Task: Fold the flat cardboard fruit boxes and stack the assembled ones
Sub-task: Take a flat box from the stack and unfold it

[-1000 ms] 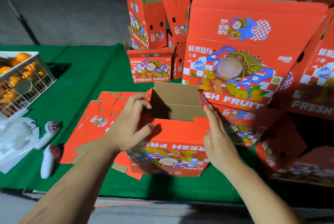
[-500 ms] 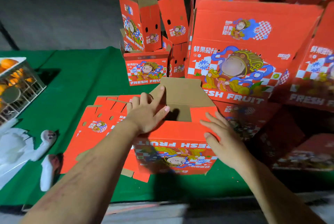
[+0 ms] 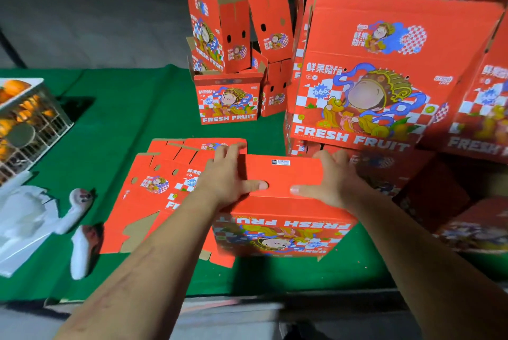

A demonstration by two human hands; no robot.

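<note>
Sitting far to the left of the fingers, a white wire basket (image 3: 41, 131) holds oranges (image 3: 15, 87) at the edge of the green counter (image 3: 123, 120), with white plastic bags (image 3: 24, 218) and two white glove-like pieces (image 3: 82, 246) lying nearer the front edge. Closer in, just left of the left-hand fingers, a pile of flat red boxes (image 3: 154, 202) lies printed side up on the counter, partly under the left forearm. The left hand (image 3: 228, 180) lies on the closed top of the red box (image 3: 283, 218) at the counter's front; its fingers (image 3: 233, 148) are spread and bent over the top's far left edge while the thumb (image 3: 255, 185) lies flat, pointing right, across the top panel. The box stands with its printed front toward the camera, the lettering upside down, and a small barcode label (image 3: 281, 162) sits on the top between the two sets of fingers. The right hand (image 3: 330, 183) mirrors the left: thumb (image 3: 299, 189) flat and pointing left, the other fingers (image 3: 334, 154) reaching over the far right edge, so the two thumb tips are near but apart. Beyond the fingers, a small upright folded box (image 3: 228, 100) carries two opened ones (image 3: 220, 26) standing in it. Right of the fingers, large assembled boxes (image 3: 384, 78) are stacked, tilted, with more in shadow below.
</note>
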